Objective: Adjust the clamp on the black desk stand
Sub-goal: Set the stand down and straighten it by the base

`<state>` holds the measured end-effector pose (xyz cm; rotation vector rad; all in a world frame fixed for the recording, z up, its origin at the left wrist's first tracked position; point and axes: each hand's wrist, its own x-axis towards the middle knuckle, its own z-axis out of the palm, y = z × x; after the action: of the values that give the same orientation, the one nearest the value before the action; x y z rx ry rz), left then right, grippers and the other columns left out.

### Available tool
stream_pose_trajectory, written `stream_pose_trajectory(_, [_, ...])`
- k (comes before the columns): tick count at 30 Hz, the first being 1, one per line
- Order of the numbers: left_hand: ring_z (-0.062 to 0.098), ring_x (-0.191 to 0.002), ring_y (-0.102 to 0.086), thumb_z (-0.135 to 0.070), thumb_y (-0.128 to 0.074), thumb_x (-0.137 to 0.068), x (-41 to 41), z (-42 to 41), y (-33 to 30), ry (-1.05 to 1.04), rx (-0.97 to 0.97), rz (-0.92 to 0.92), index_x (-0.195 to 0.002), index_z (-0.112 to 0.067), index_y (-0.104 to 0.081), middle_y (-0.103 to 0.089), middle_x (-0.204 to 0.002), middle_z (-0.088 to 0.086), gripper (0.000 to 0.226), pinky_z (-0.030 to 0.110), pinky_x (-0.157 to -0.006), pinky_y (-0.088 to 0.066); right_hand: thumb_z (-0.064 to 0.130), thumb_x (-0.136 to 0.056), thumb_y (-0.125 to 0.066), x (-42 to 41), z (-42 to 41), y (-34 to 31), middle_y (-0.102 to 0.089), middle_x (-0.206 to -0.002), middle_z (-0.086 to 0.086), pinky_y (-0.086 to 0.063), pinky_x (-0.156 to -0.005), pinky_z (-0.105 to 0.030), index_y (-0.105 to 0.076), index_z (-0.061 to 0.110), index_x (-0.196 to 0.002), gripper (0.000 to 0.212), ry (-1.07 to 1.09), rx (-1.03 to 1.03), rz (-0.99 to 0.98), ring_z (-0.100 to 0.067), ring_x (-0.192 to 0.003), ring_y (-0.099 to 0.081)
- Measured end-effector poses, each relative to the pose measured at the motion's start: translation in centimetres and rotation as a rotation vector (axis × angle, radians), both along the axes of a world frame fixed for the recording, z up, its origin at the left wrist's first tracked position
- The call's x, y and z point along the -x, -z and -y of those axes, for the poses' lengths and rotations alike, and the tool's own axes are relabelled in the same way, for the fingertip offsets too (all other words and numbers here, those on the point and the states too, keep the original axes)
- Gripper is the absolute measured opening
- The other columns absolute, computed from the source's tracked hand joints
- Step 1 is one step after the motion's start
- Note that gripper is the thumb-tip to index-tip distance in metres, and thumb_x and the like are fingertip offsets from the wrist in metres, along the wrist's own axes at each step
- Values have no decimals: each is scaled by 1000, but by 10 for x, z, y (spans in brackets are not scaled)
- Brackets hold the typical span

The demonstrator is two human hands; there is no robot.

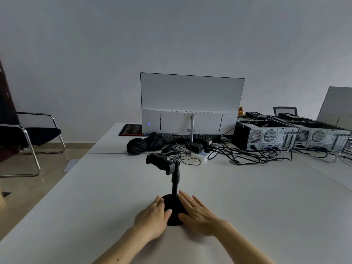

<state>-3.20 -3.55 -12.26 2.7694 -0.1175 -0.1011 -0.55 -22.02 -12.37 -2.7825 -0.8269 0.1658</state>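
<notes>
The black desk stand with a round base [174, 212], thin upright pole and tilted black clamp [160, 162] on top sits on the near part of the white table [266, 206]. The left hand [153, 216] and right hand [196, 213] lie flat, fingers spread, against the base's two sides, gripping nothing. Far behind stands a white monitor [191, 103].

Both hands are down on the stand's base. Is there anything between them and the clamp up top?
Nothing visible. The clamp sits atop the pole, with open air between it and the left hand and right hand. The cables lie behind it.
</notes>
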Motion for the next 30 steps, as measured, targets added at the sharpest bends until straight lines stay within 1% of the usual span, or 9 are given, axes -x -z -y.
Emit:
stream_pose_trajectory(4, [13,-150,-5,-43,-25,-99,-15,-17,-6,73,99,-9,-152,-13,-6,2,-163,1,64,30,-121,-11,46,-101,-26,12,-8,6,8,-164,-1,13,-117,-25,2,14,-153,67,125,-103,46,-7,-148,11])
stream_pose_trajectory(6, [10,-149,2,-37,-26,-100,-23,-25,-8,167,189,-33,-152,-13,-3,5,-163,0,62,22,-118,-1,49,-100,-24,21,-19,10,10,-163,-4,11,-118,-30,3,11,-152,70,237,-124,54,-13,-149,12])
stream_pose_trajectory(8, [6,-148,3,-33,-27,-101,-30,-31,-8,234,252,-62,-151,-15,-3,5,-163,-2,59,14,-112,2,50,-100,-23,30,-31,13,14,-162,-6,12,-118,-32,7,9,-152,73,334,-138,29,-16,-149,15])
stream_pose_trajectory(10, [4,-147,2,-30,-28,-101,-35,-32,-7,269,272,-80,-151,-17,-3,3,-162,-4,57,12,-111,2,51,-99,-22,37,-42,17,19,-161,-6,13,-117,-32,10,9,-151,74,373,-138,8,-18,-148,19])
stream_pose_trajectory(13, [4,-147,1,-27,-29,-101,-41,-30,-5,312,257,-110,-151,-18,-4,2,-162,-4,57,18,-117,0,51,-99,-21,43,-57,21,23,-160,-5,14,-117,-34,12,10,-150,74,424,-140,-16,-19,-146,23])
stream_pose_trajectory(17, [8,-149,-3,-22,-31,-100,-41,-28,0,335,212,-126,-152,-17,-9,-2,-163,-2,55,27,-122,-5,50,-99,-22,46,-64,23,23,-160,-5,14,-117,-33,12,9,-150,74,473,-136,-15,-18,-147,22])
stream_pose_trajectory(20, [7,-149,-5,-24,-30,-100,-39,-28,2,324,212,-100,-152,-19,-11,-4,-163,-4,55,29,-123,-7,52,-99,-22,46,-63,22,21,-161,-5,14,-117,-33,13,8,-150,76,468,-114,-2,-19,-147,21])
stream_pose_trajectory(25, [8,-149,-4,-30,-27,-101,-34,-24,6,273,167,-73,-152,-15,-8,-1,-163,-2,56,21,-119,-4,51,-100,-22,41,-56,20,20,-161,-6,13,-117,-32,13,8,-150,74,426,-93,0,-19,-148,20])
stream_pose_trajectory(30, [12,-150,-3,-38,-25,-100,-20,-14,12,143,175,-48,-152,-15,-4,5,-163,-2,60,29,-122,-9,50,-99,-22,29,-43,16,15,-162,-7,10,-119,-32,8,8,-151,73,333,-46,-7,-18,-148,17])
